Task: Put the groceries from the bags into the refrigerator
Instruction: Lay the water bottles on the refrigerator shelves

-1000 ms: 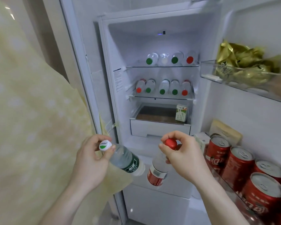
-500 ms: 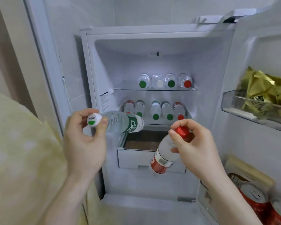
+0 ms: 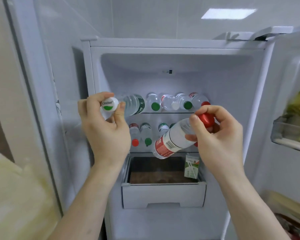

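Both hands are higher than a second ago, now level with the shelves. The left hand (image 3: 104,129) pinches the cap of the green bottle (image 3: 132,105), held level at the left end of the top shelf (image 3: 168,112). The right hand (image 3: 216,135) grips the neck of the red bottle (image 3: 171,141), base tilted down before the lower shelf (image 3: 163,152). Advice: slide the green bottle in base first, parallel to its neighbours; level the red one before entry. Both wrists are raised, palms facing inward.
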`<state>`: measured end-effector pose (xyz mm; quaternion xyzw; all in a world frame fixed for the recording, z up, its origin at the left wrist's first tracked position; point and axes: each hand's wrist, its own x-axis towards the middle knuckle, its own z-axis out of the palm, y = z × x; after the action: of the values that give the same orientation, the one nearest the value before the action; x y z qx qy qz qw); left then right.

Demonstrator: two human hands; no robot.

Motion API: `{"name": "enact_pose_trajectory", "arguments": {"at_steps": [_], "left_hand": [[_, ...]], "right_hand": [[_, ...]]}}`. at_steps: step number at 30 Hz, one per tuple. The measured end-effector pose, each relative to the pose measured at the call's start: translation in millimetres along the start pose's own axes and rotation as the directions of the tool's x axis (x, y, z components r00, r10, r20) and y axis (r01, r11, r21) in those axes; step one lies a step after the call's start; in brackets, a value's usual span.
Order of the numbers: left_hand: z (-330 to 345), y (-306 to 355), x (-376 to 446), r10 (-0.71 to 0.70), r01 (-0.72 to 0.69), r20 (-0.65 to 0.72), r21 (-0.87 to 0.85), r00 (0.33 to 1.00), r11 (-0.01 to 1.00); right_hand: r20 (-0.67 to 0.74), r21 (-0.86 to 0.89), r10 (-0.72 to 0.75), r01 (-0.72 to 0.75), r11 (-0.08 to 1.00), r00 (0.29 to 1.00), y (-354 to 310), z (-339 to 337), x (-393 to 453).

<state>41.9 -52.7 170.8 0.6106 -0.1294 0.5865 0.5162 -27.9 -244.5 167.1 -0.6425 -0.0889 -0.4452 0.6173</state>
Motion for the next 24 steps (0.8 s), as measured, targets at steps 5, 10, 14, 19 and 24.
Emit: {"name": "enact_pose_trajectory", "arguments": {"at_steps": [5,10,14,19,24], "left_hand": [[27.5,-18.8,10.8,0.048,-0.048,-0.004,-0.027,0.999,0.998],[51.9,-45.3,15.4,0.012,-0.013,0.086,0.018,0.996,1.0],[68.0,-61.6,19.0,-0.03,0.016,0.157,0.089,0.987,0.996],[86.1,-73.9,27.7,-0.117,0.065,0.26,0.2,0.958,0.978],[102.4,-90.2,26.7,-0.185,0.087,0.35,0.277,0.918,0.957]], "right_hand": [[-0.042,0.019,-0.036,0.037,0.999,0.998,0.3,14.8,14.2],[-0.039,0.028,-0.083,0.084,0.996,0.996,6.7,27.1,28.4],[-0.055,0.065,-0.103,0.107,0.992,0.993,21.6,35.2,34.6],[-0.057,0.067,-0.101,0.105,0.992,0.993,55.3,44.2,30.3],[-0.135,0.052,-0.091,0.099,0.994,0.987,103.9,54.8,21.0]]}}
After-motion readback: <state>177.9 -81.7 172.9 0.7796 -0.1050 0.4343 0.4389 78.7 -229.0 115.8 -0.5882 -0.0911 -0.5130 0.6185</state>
